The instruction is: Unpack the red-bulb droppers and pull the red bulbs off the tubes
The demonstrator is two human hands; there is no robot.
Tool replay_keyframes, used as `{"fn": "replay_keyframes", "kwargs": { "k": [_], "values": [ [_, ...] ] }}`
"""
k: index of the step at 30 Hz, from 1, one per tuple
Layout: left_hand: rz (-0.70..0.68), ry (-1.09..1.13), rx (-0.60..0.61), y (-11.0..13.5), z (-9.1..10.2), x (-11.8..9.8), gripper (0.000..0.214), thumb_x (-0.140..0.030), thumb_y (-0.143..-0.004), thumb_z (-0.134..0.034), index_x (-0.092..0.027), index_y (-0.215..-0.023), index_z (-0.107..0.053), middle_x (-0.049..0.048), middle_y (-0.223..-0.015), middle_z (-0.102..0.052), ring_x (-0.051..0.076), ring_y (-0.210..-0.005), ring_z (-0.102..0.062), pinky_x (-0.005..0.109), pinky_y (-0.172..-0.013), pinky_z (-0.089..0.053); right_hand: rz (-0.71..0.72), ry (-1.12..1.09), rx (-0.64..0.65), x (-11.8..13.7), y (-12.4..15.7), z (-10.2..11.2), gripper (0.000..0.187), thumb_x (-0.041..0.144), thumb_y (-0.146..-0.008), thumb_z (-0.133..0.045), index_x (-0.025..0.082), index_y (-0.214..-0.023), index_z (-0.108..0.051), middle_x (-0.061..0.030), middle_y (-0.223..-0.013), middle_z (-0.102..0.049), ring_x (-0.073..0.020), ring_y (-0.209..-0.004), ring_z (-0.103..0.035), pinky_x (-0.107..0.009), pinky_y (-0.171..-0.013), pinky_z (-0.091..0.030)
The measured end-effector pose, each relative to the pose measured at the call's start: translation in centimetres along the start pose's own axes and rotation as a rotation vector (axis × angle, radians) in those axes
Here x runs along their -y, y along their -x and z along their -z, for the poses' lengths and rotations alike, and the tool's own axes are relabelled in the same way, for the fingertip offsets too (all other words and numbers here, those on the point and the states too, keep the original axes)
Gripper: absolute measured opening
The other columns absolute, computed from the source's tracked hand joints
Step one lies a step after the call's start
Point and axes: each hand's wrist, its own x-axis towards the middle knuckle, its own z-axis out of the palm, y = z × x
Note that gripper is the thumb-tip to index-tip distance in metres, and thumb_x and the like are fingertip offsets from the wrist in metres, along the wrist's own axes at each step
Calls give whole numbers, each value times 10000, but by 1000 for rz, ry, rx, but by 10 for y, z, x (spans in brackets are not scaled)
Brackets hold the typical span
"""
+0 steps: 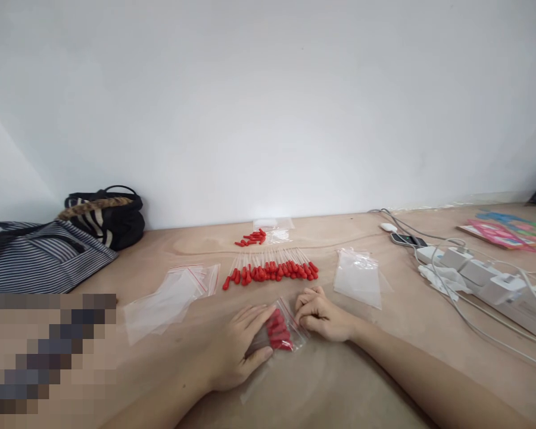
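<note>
Flat on the table in front of me lies a small clear zip-lock bag point(279, 331) holding several red rubber-like pieces. My left hand point(241, 345) rests over its left side, fingers stretched and thumb apart from them. At the bag's right edge, by the red-lined zip strip, my right hand point(318, 314) has its fingers curled and pressed together on the edge; the fingertips are partly hidden. Just beyond my hands, a row of red-bulbed droppers point(272, 271) with thin clear stems points toward the wall.
Empty zip bags point(165, 301) lie left, and another stack point(358, 277) right. Loose red pieces point(252, 238) sit near a clear packet point(277, 229) at the back. A power strip point(495, 286) with chargers and cables lines the right; a striped bag point(49, 253) stands left.
</note>
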Motion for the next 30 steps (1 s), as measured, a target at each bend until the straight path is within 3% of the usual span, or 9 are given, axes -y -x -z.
{"fn": "replay_keyframes", "kwargs": {
  "k": [6,10,14,25,30],
  "values": [
    [-30,125,-51,1,-2,1,518,-244,-800,-496,-238,-1290,-328,74,-1249,-498,220,-1120,-476,378,-951,-398,-93,-60,12,0,-4,-5,132,330,-697,-648,215,-633,-660,31,-625,-608,-125,-708,-510,-347,-794,-251],
    [-23,184,-52,1,-4,-1,478,-225,-825,-459,-248,-1286,-331,58,-1233,-514,192,-1089,-507,335,-927,-418,-119,-82,51,-3,-6,-5,248,436,-600,-710,209,-682,-658,34,-634,-612,-130,-716,-515,-332,-791,-245],
    [-17,195,-68,1,-6,-1,438,-209,-827,-455,-255,-1255,-375,39,-1204,-536,181,-1060,-528,309,-903,-436,-116,-14,20,2,-6,-7,364,429,-468,-770,180,-647,-574,48,-671,-602,-127,-704,-508,-310,-762,-247],
    [-13,154,-178,0,-8,4,365,-213,-830,-462,-227,-1193,-427,47,-1144,-565,172,-1026,-541,296,-888,-441,-100,19,-192,20,-3,-18,225,315,-618,-673,198,-778,-568,24,-741,-565,-136,-738,-508,-299,-733,-260],
    [-25,150,-187,0,-10,6,359,-213,-823,-469,-226,-1180,-439,48,-1142,-561,174,-1030,-539,301,-893,-439,-13,-13,-198,20,-3,-19,155,185,-603,-634,188,-728,-542,3,-857,-575,-153,-831,-504,-299,-754,-286]
  ]
}}
